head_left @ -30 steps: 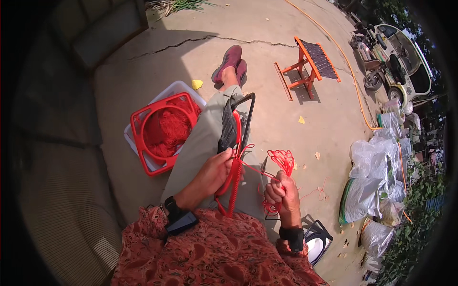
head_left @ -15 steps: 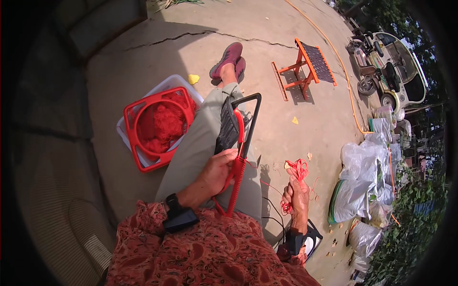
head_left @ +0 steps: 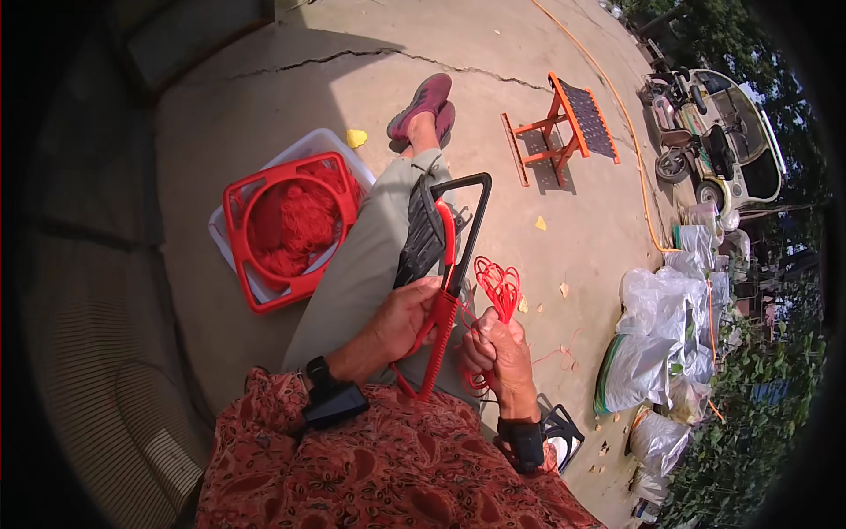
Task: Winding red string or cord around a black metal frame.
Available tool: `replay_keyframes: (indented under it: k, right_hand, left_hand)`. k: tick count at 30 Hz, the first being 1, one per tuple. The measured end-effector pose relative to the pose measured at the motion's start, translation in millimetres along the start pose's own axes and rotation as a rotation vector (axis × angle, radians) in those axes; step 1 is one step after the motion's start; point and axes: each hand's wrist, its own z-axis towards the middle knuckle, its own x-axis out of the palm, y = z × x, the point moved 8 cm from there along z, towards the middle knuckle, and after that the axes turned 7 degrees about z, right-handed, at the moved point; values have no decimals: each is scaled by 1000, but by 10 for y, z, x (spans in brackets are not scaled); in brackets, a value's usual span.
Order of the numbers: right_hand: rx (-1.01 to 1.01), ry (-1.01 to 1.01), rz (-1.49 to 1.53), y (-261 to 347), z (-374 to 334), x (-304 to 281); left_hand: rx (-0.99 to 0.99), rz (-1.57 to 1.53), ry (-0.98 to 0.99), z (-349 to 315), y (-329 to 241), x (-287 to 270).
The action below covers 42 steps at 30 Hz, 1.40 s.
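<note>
A black tubular frame [head_left: 472, 233] stands tilted over my lap, its lower bar wound tightly with red cord [head_left: 438, 351]. My left hand [head_left: 405, 319] is closed around it where the wrapping begins. Behind that hand, a black ribbed piece [head_left: 419, 236] rests against my grey trouser leg. Just right of the frame, my right hand [head_left: 500, 357] is closed on a looped bundle of red cord [head_left: 498, 280]. Loops stick out above the fist and more hang below. A strand runs from the bundle toward the frame.
Left of my leg is a pale plastic basket [head_left: 351, 152] with a square red frame [head_left: 238, 236] and red stringy material [head_left: 304, 220]. An orange folding stool [head_left: 564, 132] stands ahead. Plastic-covered sacks [head_left: 656, 313], a yellow hose [head_left: 641, 167] and a parked vehicle [head_left: 731, 145] lie right.
My right hand has moved left with the cord bundle, from out over the ground to close beside the frame. My left hand keeps its hold on the frame.
</note>
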Motion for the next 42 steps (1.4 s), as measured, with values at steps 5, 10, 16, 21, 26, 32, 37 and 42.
replay_keyframes:
  k: [5, 10, 16, 21, 26, 32, 37, 42]
  right_hand:
    - [45, 5, 79, -108, -87, 13]
    - [56, -14, 162, -254, -132, -45]
    - [-197, -223, -165, 62, 3, -284]
    - [-247, -230, -442, 219, 91, 91]
    - [-379, -223, -518, 181, 85, 194]
    - [-307, -260, -440, 153, 119, 151]
    - [-383, -251, -408, 164, 153, 209]
    - [-405, -241, -359, 142, 65, 226]
  left_hand:
    - [-19, -19, -30, 17, 53, -91]
    - [-61, -12, -8, 23, 87, -113]
    - [-61, 36, -68, -11, 98, -157]
    - [-54, 4, -62, -9, 151, -151]
    - [-57, -2, -111, -25, 203, -180]
    - [-55, 14, -119, -34, 153, -161]
    - [-75, 10, -82, 19, 123, -166]
    - [-71, 41, 46, -47, 116, -30]
